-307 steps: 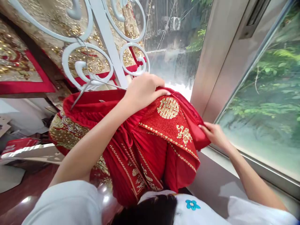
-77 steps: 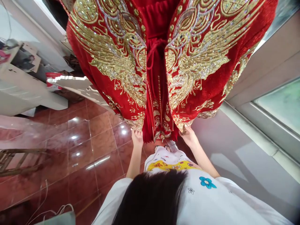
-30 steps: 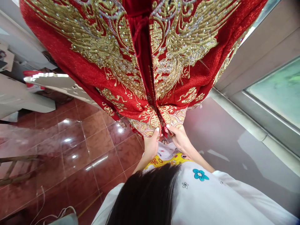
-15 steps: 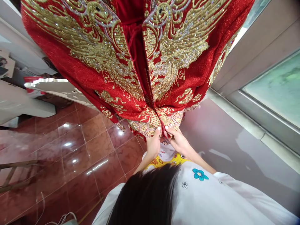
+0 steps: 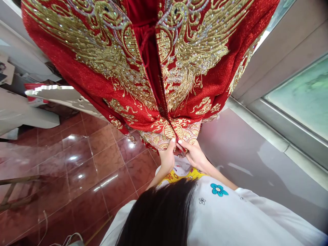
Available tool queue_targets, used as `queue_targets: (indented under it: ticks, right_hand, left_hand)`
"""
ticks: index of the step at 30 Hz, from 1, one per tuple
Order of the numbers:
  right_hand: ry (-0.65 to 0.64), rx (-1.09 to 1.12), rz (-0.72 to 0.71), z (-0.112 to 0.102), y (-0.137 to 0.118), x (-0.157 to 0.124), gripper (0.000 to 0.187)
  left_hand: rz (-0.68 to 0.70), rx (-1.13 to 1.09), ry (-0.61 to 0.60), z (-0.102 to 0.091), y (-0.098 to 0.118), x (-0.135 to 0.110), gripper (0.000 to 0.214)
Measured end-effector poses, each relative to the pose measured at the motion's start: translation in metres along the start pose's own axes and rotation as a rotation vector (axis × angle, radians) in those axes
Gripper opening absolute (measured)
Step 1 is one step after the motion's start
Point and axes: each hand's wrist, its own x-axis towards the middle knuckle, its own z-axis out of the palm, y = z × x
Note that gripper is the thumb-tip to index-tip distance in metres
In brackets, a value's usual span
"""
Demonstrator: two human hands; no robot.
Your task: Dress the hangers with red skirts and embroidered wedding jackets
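Observation:
A red jacket [image 5: 210,87] with gold embroidery and sparkling beads hangs in front of me, filling the upper middle of the head view. Its front edges part at the top, over dark red cloth, and come together at the lower hem. My left hand [image 5: 167,159] pinches the hem on the left of the front opening, thumb on top and fingers hidden beneath. On the other side of the opening, my right hand [image 5: 193,153] grips the hem, its thumb almost touching the left one. The two edges meet between my thumbs.
Shiny reddish floor tiles [image 5: 102,160] spread to the left, with a wooden stool or rack [image 5: 15,191] partly in view. A white table [image 5: 25,109] stands at the left. On the right is a metal-framed glass panel [image 5: 302,92] over a grey floor. White cables [image 5: 69,237] lie at lower left.
My right hand has shifted slightly left, bringing its thumb closer to my left thumb. The jacket's lower front edges now sit closer together. My left hand stays nearly in place.

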Motion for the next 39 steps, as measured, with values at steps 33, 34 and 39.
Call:
queue_targets:
  ticks: [33,34,39]
  right_hand:
    - [0.135,-0.002,0.013,0.015,0.009,0.009,0.048]
    - [0.131,0.003,0.004,0.015,0.010,0.009,0.047]
    - [0.090,0.021,-0.029,0.014,0.012,0.013,0.042]
  left_hand:
    - [-0.027,-0.107,0.063,-0.003,-0.002,-0.004,0.059]
    - [-0.009,-0.095,0.053,-0.005,-0.003,-0.003,0.060]
    - [0.027,-0.045,-0.012,-0.014,-0.007,-0.001,0.062]
